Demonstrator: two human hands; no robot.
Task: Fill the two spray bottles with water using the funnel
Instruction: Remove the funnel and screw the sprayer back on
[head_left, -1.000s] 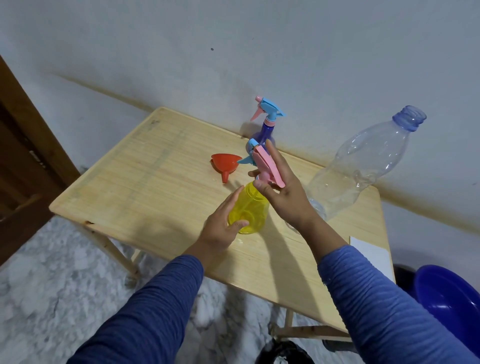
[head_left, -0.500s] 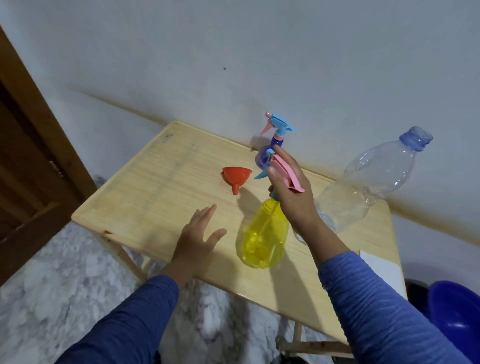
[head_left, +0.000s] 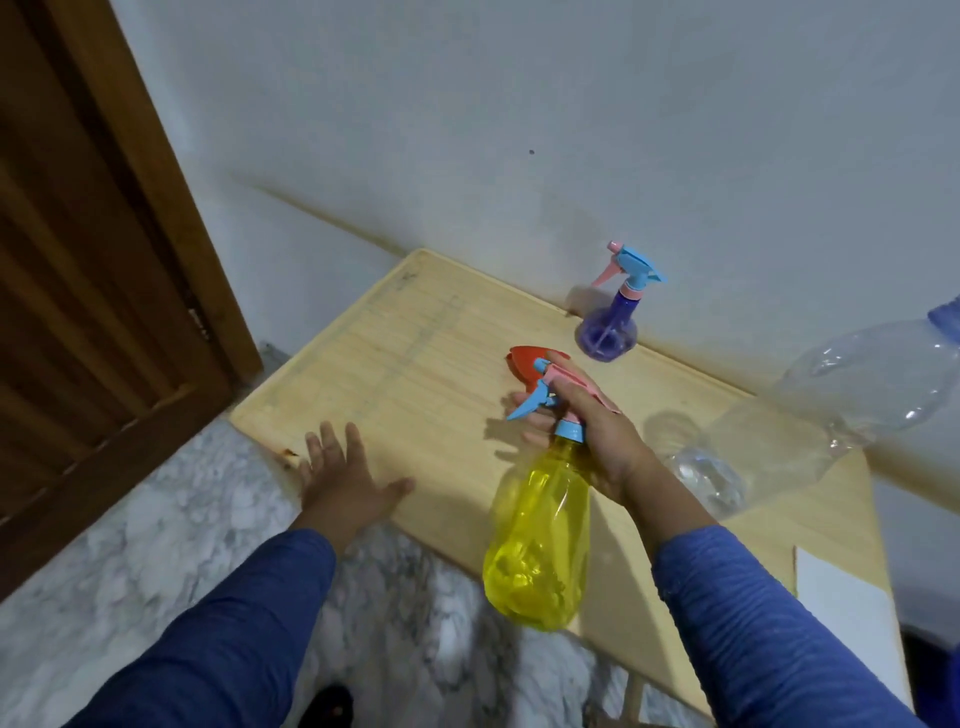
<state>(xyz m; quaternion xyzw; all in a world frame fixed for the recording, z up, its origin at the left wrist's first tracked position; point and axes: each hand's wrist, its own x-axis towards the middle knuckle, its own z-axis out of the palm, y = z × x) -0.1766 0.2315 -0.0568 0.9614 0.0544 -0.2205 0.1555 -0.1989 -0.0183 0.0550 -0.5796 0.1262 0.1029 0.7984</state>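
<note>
Right hand (head_left: 592, 431) grips yellow spray bottle (head_left: 540, 540) at the neck, fingers curled round the pink-and-blue trigger head (head_left: 558, 389). Bottle is off the table (head_left: 415, 364), body hanging down and toward the camera, over the table's near edge. Can't tell whether there is any water in it.

Left hand (head_left: 345, 475) holds nothing: fingers spread and straight, palm down at the table's near-left edge, left of the yellow bottle and apart from it. Can't tell if it touches the wood.

Red funnel (head_left: 527, 364) lies on the table just behind the trigger head, partly hidden by it and by the right hand's fingers.

Purple spray bottle (head_left: 608, 332) stands upright at the table's far edge by the wall (head_left: 519, 130), beyond the funnel, blue-and-pink sprayer on.

Clear plastic bottle (head_left: 831, 415), large, blue neck, sits tilted on the table's right side, right of the right hand, neck pointing up and right out of frame.

White sheet (head_left: 841, 603) on the table's near-right corner, behind the right sleeve (head_left: 753, 634). Wooden door (head_left: 93, 260) left of the table. Marble floor (head_left: 156, 545) below it.
</note>
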